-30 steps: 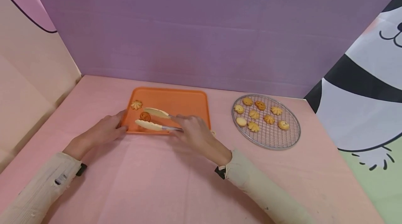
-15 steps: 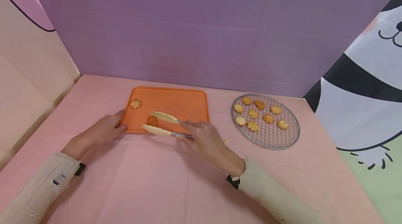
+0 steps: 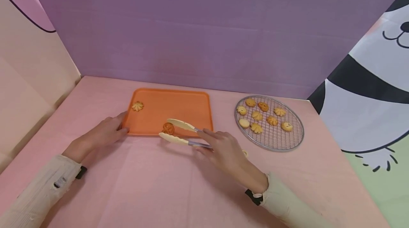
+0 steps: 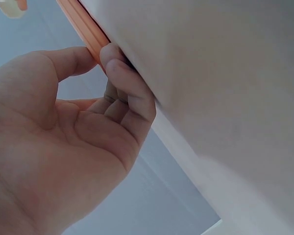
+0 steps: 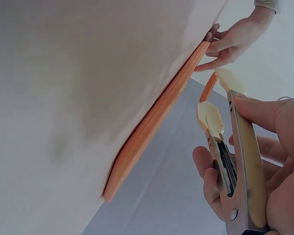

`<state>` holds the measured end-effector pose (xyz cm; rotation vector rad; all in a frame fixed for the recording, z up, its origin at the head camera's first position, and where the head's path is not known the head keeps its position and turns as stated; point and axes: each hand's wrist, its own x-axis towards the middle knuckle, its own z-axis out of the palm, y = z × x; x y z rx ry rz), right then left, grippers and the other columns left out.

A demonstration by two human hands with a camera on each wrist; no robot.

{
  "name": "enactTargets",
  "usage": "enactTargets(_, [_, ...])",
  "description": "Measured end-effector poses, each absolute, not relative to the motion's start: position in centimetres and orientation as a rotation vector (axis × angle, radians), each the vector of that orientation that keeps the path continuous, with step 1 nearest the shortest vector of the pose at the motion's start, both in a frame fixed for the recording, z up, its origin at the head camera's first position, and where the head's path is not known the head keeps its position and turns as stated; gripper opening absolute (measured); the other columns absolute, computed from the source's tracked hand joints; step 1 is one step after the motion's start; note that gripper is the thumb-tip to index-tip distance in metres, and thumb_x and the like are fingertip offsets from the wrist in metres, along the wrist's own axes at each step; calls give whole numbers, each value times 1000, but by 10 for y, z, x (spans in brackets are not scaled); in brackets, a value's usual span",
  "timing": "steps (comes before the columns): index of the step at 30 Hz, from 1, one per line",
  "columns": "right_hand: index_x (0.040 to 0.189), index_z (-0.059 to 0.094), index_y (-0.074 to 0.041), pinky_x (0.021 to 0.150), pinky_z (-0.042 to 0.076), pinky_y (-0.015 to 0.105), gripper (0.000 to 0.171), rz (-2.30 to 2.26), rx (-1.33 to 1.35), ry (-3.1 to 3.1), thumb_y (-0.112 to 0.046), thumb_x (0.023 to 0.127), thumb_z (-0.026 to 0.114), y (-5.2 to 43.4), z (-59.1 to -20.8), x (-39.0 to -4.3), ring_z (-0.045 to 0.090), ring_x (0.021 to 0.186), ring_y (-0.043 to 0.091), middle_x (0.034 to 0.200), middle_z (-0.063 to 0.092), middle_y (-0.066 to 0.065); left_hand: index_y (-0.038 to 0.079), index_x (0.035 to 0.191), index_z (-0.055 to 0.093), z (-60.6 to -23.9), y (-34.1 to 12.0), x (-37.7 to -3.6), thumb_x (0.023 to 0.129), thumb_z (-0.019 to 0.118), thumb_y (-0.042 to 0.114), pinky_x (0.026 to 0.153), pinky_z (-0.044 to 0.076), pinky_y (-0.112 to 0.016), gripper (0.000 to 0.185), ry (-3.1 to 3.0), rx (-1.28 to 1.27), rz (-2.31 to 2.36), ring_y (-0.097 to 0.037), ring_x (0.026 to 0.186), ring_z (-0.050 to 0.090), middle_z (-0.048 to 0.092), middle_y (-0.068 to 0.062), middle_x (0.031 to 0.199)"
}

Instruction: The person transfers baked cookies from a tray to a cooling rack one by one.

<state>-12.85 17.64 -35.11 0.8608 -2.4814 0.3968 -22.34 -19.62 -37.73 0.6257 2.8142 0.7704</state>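
Carried rightward, the cookie [image 3: 168, 128] now hangs over the orange tray's [image 3: 191, 107] near edge in tongs [image 3: 180, 132] squeezed by the right hand [image 3: 223, 148]; brittle, it probably wants light pressure across its edges. Left hand [image 3: 103, 134] pinches the tray's rim.

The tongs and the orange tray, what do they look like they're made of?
The tongs: likely brushed metal arms, grey with a rivet in the right wrist view, ending in cream tips, probably silicone or plastic. The orange tray: probably matte plastic, uniformly coloured with a moulded raised rim.
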Motion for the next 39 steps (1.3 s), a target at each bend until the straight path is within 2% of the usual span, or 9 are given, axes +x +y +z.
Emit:
enactTargets(5, [122, 72, -9, 77, 57, 42, 47, 380, 814, -2464, -27, 81, 83, 195, -349, -123, 73, 87, 26, 112, 72, 15, -15, 150, 24, -377, -197, -224, 98, 57, 15, 83, 42, -45, 68, 2820, 641, 778, -31, 95, 55, 59, -21, 102])
enactTargets(8, [121, 72, -7, 76, 57, 43, 47, 348, 774, -2468, -27, 81, 83, 208, -350, -120, 73, 87, 27, 113, 72, 16, -15, 150, 23, -377, -197, -224, 98, 57, 15, 82, 42, -44, 69, 2816, 644, 776, -31, 93, 55, 59, -19, 96])
enactTargets(13, [120, 72, -5, 75, 58, 47, 48, 351, 729, -2471, -26, 78, 85, 231, -353, -118, 72, 91, 32, 111, 71, 19, -14, 150, 24, -378, -198, -225, 98, 57, 15, 84, 43, -44, 68, 2819, 639, 779, -31, 94, 55, 59, -20, 98])
enactTargets(21, [116, 73, -5, 70, 58, 46, 45, 370, 636, -2447, -20, 76, 86, 270, -353, -106, 73, 85, 32, 109, 72, 18, -15, 150, 24, -377, -197, -224, 98, 57, 15, 82, 42, -44, 68, 2824, 637, 775, -32, 96, 54, 59, -24, 110])
enactTargets(24, [116, 73, -6, 59, 57, 38, 45, 364, 564, -2459, -18, 75, 87, 284, -352, -100, 70, 70, 21, 101, 74, 15, -15, 150, 24, -376, -197, -224, 98, 57, 15, 82, 42, -44, 68, 2822, 634, 773, -32, 95, 54, 60, -21, 102])
enactTargets(27, [115, 72, -8, 51, 49, 31, 44, 351, 474, -2486, -17, 75, 87, 299, -352, -93, 59, 59, 11, 83, 73, 8, -15, 150, 22, -375, -197, -225, 99, 56, 16, 80, 42, -42, 69, 2810, 637, 774, -28, 89, 56, 56, -12, 87])
enactTargets(29, [115, 72, -9, 50, 47, 31, 44, 331, 417, -2504, -18, 75, 87, 308, -352, -89, 57, 59, 10, 73, 68, 4, -15, 151, 21, -374, -197, -225, 99, 56, 17, 76, 42, -40, 70, 2796, 633, 773, -24, 79, 55, 50, -7, 77])
enactTargets(32, [114, 72, -10, 51, 45, 33, 43, 316, 347, -2526, -19, 75, 87, 319, -353, -81, 57, 60, 11, 68, 64, 1, -14, 151, 20, -374, -196, -225, 100, 55, 18, 74, 42, -38, 70, 2797, 629, 760, -21, 72, 52, 47, -5, 73])
enactTargets(39, [117, 72, -6, 52, 43, 36, 46, 298, 228, -2572, -20, 76, 86, 342, -348, -62, 55, 58, 14, 66, 63, 0, -16, 150, 22, -377, -197, -223, 98, 55, 16, 76, 42, -39, 69, 2820, 641, 751, -19, 71, 51, 42, -2, 70])
